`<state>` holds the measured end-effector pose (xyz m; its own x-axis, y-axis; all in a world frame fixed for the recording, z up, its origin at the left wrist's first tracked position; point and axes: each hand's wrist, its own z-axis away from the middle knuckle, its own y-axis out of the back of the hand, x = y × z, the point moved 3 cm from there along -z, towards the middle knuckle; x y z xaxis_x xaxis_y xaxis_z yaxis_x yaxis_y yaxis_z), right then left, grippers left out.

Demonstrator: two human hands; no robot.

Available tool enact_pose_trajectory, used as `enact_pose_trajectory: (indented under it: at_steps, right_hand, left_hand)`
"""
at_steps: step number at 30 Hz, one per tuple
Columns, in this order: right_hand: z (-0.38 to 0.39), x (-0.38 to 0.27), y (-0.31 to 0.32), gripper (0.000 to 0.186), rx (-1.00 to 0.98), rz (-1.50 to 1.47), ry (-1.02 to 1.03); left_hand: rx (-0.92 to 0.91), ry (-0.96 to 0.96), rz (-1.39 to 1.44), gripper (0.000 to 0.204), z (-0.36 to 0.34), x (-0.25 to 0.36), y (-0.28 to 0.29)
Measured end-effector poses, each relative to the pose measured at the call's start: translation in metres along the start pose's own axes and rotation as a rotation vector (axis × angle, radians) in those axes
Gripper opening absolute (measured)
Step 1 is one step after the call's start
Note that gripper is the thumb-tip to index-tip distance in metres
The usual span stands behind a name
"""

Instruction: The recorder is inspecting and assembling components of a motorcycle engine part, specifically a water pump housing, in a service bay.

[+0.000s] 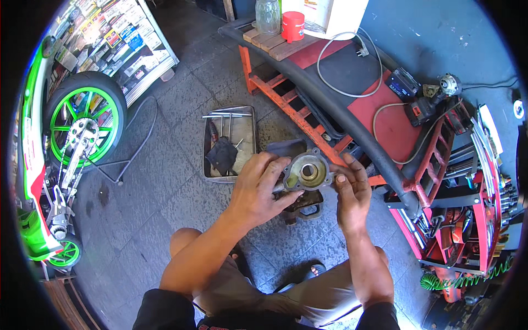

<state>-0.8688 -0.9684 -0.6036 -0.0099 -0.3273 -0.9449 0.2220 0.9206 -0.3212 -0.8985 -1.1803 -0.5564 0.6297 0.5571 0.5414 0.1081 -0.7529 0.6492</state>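
Observation:
Between my hands is a grey cast-metal housing (297,175), with a round bore in its middle and bolt ears along its rim. Its open face is turned up toward me. My left hand (258,190) grips its left side, thumb below and fingers above. At its right edge my right hand (353,192) holds it between thumb and bent fingers; part of that contact is hidden. Below the housing, a dark metal part with a looped handle-like end (308,210) is partly covered by it.
A metal tray (247,148) with rods, a dark cloth (222,155) and a red-handled tool lies on the tiled floor. A red-framed bench (324,137) carries cables and power tools. Right stands a red tool rack (478,220); left, a motorcycle with a green wheel (107,148).

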Motion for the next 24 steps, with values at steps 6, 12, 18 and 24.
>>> enact_pose_trajectory:
  at_steps: [6, 12, 18, 24]
  right_hand:
    - [0.005, -0.021, -0.007, 0.087, -0.214, 0.566, 0.485]
    - [0.009, -0.034, -0.018, 0.107, -0.363, 0.764, 0.518]
    - [0.010, -0.033, -0.021, 0.108, -0.405, 0.758, 0.468]
    - [0.012, -0.034, -0.021, 0.109, -0.392, 0.785, 0.506]
  left_hand:
    - [-0.026, -0.026, -0.041, 0.066, -0.003, 0.001, 0.007]
    - [-0.134, -0.063, 0.029, 0.066, -0.003, 0.001, 0.010]
    - [-0.236, -0.060, 0.050, 0.066, -0.003, 0.001, 0.013]
    - [-0.249, -0.040, 0.083, 0.065, -0.004, 0.001, 0.016]
